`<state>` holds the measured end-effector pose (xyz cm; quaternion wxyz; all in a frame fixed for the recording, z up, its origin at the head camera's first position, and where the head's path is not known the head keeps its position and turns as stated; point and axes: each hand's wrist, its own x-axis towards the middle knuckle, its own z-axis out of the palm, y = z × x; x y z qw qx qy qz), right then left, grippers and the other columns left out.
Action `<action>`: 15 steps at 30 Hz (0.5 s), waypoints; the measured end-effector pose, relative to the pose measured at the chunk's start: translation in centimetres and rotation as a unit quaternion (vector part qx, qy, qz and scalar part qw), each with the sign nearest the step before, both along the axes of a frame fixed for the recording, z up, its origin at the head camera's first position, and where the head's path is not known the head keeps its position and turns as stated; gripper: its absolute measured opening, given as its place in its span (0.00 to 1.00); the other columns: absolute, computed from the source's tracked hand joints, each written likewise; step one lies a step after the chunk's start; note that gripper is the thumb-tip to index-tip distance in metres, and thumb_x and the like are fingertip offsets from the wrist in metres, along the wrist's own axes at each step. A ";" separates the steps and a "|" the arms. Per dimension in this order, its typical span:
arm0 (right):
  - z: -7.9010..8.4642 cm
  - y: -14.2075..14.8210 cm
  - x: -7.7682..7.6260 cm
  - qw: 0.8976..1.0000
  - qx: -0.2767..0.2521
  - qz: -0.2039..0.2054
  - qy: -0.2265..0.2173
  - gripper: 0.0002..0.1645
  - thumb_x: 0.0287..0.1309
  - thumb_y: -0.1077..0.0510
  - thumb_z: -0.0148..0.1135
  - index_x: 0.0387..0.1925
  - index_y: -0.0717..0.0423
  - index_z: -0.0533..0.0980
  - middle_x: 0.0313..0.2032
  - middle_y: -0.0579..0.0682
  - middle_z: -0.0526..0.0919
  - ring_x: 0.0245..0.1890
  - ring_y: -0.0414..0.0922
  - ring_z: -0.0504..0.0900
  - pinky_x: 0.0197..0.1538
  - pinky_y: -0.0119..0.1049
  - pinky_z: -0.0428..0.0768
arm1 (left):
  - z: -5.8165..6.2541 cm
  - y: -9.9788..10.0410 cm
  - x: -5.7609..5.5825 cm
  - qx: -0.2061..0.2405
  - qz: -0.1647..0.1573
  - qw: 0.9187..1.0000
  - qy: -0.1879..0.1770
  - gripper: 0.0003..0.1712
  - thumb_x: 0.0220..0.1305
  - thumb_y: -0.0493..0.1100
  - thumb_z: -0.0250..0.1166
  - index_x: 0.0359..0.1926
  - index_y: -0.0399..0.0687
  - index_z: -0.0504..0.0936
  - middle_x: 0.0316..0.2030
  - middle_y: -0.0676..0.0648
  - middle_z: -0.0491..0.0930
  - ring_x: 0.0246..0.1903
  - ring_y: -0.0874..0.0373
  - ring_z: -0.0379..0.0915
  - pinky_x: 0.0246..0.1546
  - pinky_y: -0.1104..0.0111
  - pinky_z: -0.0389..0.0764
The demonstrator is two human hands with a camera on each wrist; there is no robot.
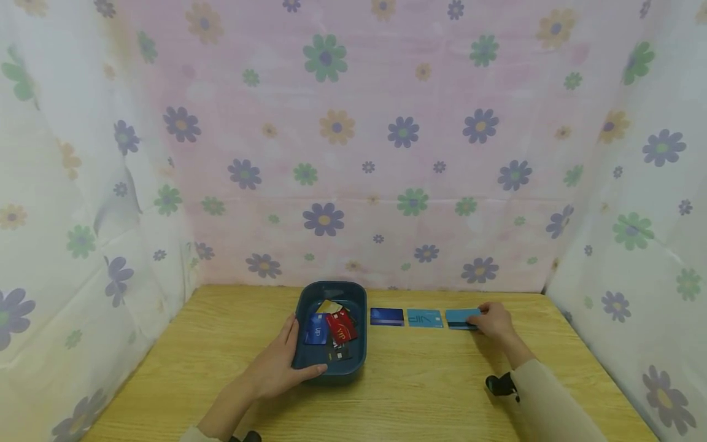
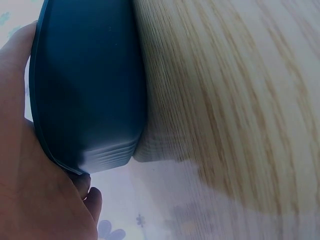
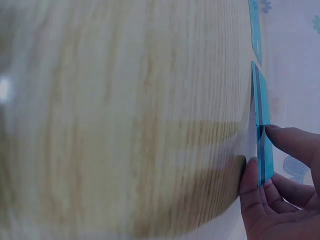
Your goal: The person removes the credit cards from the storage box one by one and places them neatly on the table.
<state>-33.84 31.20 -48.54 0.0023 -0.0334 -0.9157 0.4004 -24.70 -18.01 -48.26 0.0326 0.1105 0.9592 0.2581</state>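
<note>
My left hand (image 1: 270, 370) grips the dark teal plastic bin (image 1: 360, 359) by its left side, the thumb lying over the near rim. In the left wrist view, fingers curl round the bin's wall (image 2: 90, 75). Inside lie a red VIP card (image 1: 342, 326), a blue card (image 1: 316, 329), a gold card (image 1: 328, 306) and a dark card (image 1: 339, 352), overlapping. At the right end of a row, my right hand (image 1: 497, 321) pinches a light blue card (image 1: 457, 315) with a dark stripe. The right wrist view shows this card (image 3: 262, 100) tilted, one edge low at the tabletop.
Between the bin and the held card, a dark blue card (image 1: 386, 317) and a light blue VIP card (image 1: 424, 318) lie flat in line. The wooden table (image 1: 420, 393) ends at a flower-printed curtain (image 1: 364, 245) behind, with more curtain on both sides.
</note>
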 end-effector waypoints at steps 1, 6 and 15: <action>0.1 -0.1 -0.1 1.000 0.005 -0.001 0.000 0.34 0.63 0.61 0.65 0.61 0.84 0.67 0.52 0.79 0.76 0.34 0.54 0.86 0.45 0.51 0.84 | 0.0 0.0 0.0 0.001 0.000 1.000 0.000 0.75 0.54 0.81 0.64 0.81 0.38 0.39 0.82 0.39 0.35 0.76 0.33 0.50 0.69 0.40 0.64; 0.6 -0.4 -0.3 1.000 0.017 0.003 -0.003 0.34 0.64 0.61 0.64 0.61 0.85 0.66 0.53 0.80 0.75 0.36 0.54 0.85 0.47 0.53 0.84 | 0.1 0.0 -0.1 -0.001 0.002 1.000 -0.002 0.75 0.54 0.82 0.63 0.82 0.39 0.39 0.82 0.39 0.35 0.76 0.33 0.50 0.69 0.40 0.63; 0.7 -1.1 -0.4 0.999 0.046 0.001 -0.004 0.35 0.62 0.61 0.66 0.57 0.87 0.66 0.56 0.82 0.72 0.51 0.71 0.78 0.54 0.60 0.79 | 0.4 0.1 0.1 0.003 -0.001 1.000 -0.001 0.74 0.55 0.80 0.64 0.81 0.37 0.39 0.82 0.37 0.35 0.76 0.33 0.49 0.70 0.41 0.63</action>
